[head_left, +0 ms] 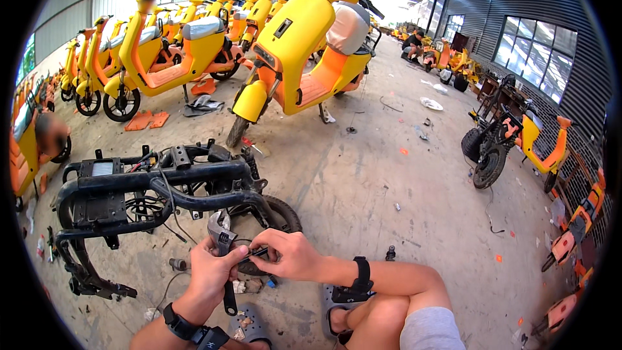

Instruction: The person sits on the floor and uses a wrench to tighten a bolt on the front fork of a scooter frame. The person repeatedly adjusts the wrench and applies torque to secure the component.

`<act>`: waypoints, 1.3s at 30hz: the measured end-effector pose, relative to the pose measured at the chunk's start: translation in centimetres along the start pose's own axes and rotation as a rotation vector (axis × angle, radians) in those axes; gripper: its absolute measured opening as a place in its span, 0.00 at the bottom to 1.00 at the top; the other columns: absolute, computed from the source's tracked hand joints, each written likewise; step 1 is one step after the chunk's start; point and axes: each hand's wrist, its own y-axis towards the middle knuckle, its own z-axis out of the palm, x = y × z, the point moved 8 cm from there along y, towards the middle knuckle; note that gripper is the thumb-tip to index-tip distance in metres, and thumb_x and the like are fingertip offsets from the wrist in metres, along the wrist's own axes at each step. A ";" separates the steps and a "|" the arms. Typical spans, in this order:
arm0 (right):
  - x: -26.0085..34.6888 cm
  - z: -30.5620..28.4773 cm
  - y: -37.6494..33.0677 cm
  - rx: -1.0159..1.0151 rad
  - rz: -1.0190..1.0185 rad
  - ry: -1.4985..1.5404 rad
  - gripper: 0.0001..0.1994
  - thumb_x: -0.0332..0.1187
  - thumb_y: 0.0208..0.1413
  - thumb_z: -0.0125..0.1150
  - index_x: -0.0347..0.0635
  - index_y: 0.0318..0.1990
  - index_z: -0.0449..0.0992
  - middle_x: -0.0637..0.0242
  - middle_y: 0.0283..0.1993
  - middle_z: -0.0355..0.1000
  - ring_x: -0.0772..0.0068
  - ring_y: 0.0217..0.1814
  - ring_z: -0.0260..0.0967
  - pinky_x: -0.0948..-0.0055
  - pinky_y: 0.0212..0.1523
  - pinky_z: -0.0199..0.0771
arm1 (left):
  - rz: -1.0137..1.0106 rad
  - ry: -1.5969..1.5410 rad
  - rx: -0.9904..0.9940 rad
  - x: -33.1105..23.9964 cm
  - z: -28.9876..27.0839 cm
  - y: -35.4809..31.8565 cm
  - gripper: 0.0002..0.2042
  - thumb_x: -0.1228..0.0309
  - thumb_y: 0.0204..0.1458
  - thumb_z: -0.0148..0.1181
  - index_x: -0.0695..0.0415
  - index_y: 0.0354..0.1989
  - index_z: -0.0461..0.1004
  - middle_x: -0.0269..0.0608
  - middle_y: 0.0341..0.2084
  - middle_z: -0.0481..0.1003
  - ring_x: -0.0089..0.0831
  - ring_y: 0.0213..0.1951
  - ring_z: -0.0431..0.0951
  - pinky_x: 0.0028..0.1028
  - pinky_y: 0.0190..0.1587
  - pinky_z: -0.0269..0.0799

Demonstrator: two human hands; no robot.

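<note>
Grey metal shows on the wrench point(223, 238) clamped in the left hand point(208, 270), its head just above the thumb, its handle jutting below. Beside it, the right hand point(290, 254) has thumb and fingers together on a thin dark piece point(260, 252), too small to identify. Beyond the left hand is a black frame point(162, 183); beyond the right, a wheel point(286, 211) and, farther, a yellow scooter point(288, 39).
</note>
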 end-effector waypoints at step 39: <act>-2.3 1.6 -0.3 0.113 0.452 0.138 0.27 0.44 0.50 0.67 0.40 0.54 0.67 0.63 0.29 0.76 0.74 0.23 0.73 0.76 0.27 0.71 | 0.020 -0.078 -0.032 -0.6 -1.2 -0.1 0.12 0.77 0.46 0.70 0.61 0.34 0.70 0.31 0.20 0.72 0.16 0.15 0.66 0.19 0.16 0.58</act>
